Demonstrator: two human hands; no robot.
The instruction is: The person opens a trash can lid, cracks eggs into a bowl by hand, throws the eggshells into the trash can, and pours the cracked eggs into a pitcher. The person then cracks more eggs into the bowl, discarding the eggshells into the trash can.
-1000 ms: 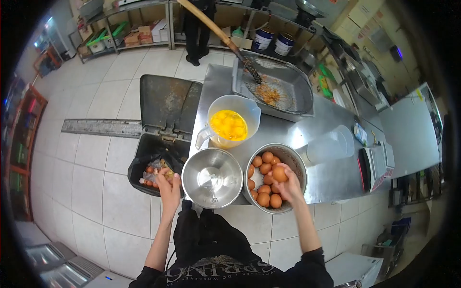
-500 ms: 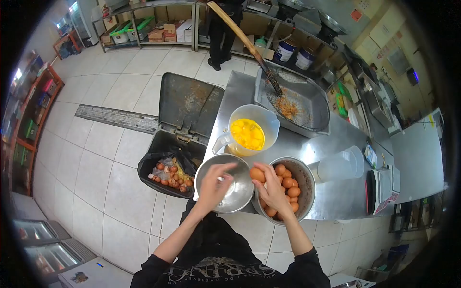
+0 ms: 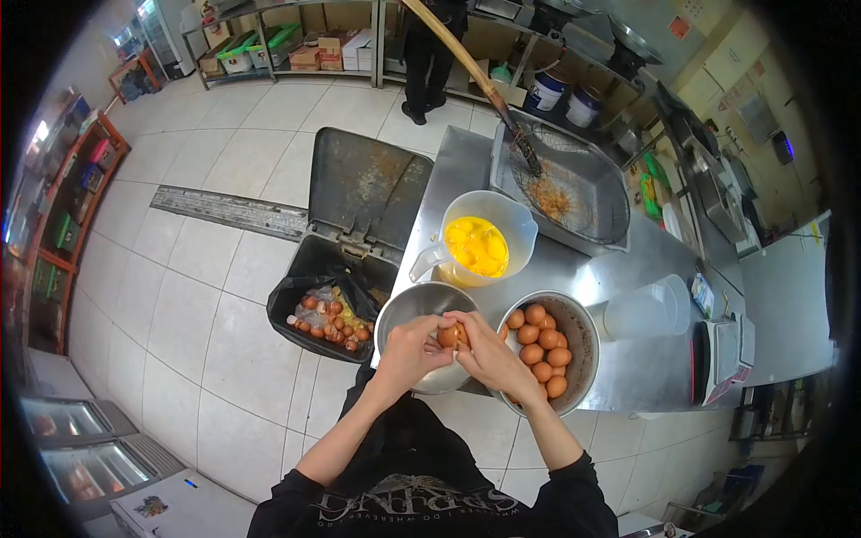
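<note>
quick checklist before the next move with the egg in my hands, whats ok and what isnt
1. Egg over the steel bowl: ok, it appears above the bowl in this view.
2. Both hands on the egg: ok, left hand and right hand hold it together.
3. Shell broken cleanly: cannot tell, fingers cover much of it.
4. A hand free for another egg: not ok, both are occupied.
5. Bin open: ok, its lid is tipped back and shells show inside.
6. Jug upright: ok, it stands beside the bowl with yolks in it.
</note>
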